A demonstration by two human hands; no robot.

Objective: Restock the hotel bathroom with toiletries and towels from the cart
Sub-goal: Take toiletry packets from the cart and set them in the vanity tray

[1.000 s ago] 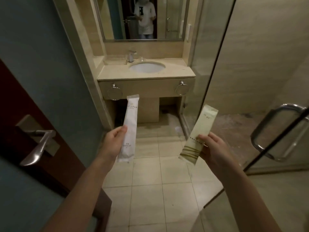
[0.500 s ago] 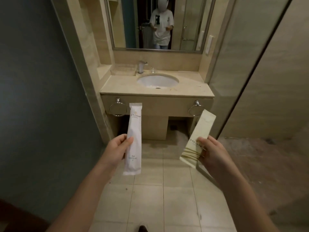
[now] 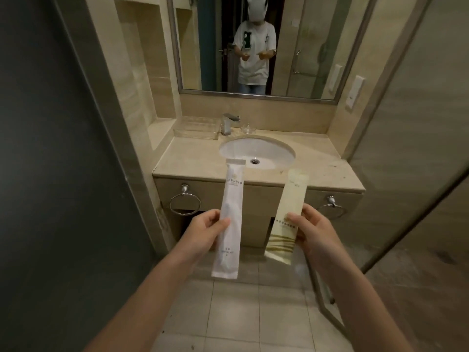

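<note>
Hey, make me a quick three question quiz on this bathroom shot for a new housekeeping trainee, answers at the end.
1. Multiple choice: what does the left hand pinch? A) a long white paper sachet; B) a folded towel; C) a soap bar.
2. True or false: the right hand holds a pale yellow green-striped sachet in the air, not resting on the beige stone counter.
3. Fill in: the clear plastic tray sits on the counter to the ___ of the chrome tap.
Key: 1 A; 2 true; 3 left.
</note>
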